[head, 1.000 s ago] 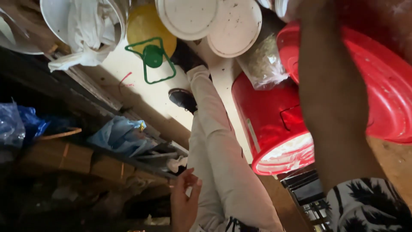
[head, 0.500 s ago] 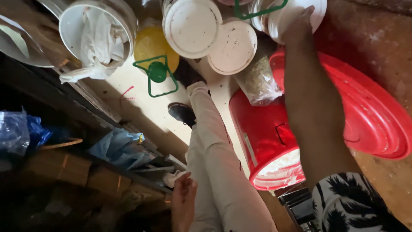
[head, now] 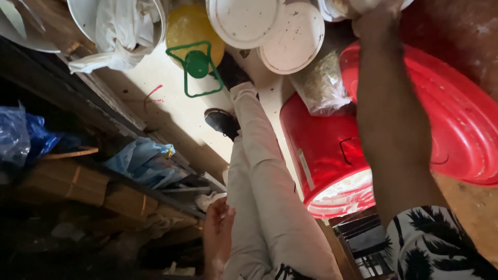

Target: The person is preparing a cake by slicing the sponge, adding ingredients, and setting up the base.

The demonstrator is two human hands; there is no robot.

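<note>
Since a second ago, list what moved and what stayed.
The right hand reached farther over the red lid, up to the white container at the top edge. The left hand stayed beside the leg; the red bucket and white lids did not move.

A pale cream concrete floor, marked with a short red streak, lies brightly lit in the middle of the view, while the left side falls into deep shadow. Along that dark side runs a rough wooden shelf, and beneath it sit brown cardboard boxes bound with tape, a crumpled light-blue plastic sheet and a darker blue plastic bag. At the far right the ground turns to bare reddish-brown earth, and a black metal wire rack stands near the bottom edge.
</note>
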